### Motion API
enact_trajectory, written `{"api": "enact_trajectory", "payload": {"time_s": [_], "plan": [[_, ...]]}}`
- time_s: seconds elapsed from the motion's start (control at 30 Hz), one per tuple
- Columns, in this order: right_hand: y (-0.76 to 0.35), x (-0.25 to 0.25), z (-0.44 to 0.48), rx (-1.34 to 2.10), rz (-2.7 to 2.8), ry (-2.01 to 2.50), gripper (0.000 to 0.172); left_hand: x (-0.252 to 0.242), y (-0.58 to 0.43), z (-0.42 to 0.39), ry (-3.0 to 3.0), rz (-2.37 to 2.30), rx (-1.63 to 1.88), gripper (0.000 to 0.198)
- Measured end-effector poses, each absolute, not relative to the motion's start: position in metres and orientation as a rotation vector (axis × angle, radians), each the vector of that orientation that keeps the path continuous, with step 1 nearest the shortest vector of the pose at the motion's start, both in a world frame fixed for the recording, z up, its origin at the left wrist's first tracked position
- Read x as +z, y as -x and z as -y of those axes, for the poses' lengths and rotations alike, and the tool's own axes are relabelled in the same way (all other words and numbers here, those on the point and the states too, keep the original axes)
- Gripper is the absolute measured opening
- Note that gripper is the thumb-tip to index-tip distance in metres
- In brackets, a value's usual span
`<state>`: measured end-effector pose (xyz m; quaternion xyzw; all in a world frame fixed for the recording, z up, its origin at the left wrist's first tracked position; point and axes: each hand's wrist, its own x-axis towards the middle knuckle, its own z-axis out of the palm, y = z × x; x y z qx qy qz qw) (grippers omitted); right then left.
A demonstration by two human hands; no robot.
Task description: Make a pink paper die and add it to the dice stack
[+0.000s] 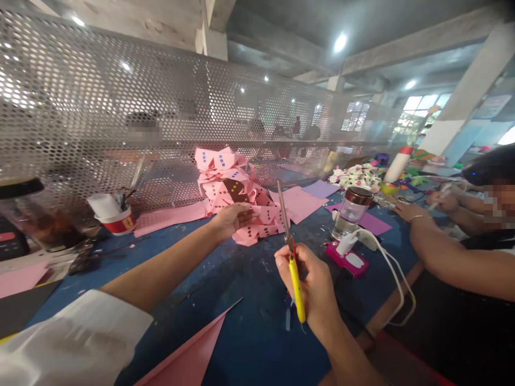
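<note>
1. On the blue table (249,284), before the perforated screen (161,102), sits a heap of dotted pink pieces (253,195), apparently cut and gathered.
2. A flat pink sheet (301,202) beside it and a foreground sheet (195,348) look yet to be worked.
3. The left hand (234,219), fingers loosely bent, touches the heap; whether it pinches a piece I cannot tell.
4. The right hand (309,284) is wrapped around yellow-handled scissors (296,292), blades pointing away.

Concrete beams (422,49) and shared worktable (245,276) suggest a workshop.

No text legible; print on red-white cup (117,223) too small
</note>
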<state>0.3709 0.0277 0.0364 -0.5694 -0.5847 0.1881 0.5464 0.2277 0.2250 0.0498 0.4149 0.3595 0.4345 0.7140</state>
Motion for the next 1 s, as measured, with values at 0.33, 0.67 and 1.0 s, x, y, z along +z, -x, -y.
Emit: {"api": "enact_trajectory", "payload": {"time_s": [0.33, 0.67, 1.0], "plan": [[-0.369, 0.032, -0.028, 0.376, 1.418, 1.36, 0.018, 0.051, -0.226, -0.236, -0.917, -0.861, 1.041, 0.015], [-0.368, 0.035, -0.027, 0.406, 1.424, 1.355, 0.018, 0.06, -0.214, -0.224, -1.095, -0.932, 1.105, 0.019], [-0.368, 0.029, -0.028, 0.367, 1.499, 1.378, 0.022, 0.088, -0.155, -0.186, -1.494, -1.002, 0.972, 0.025]]}}
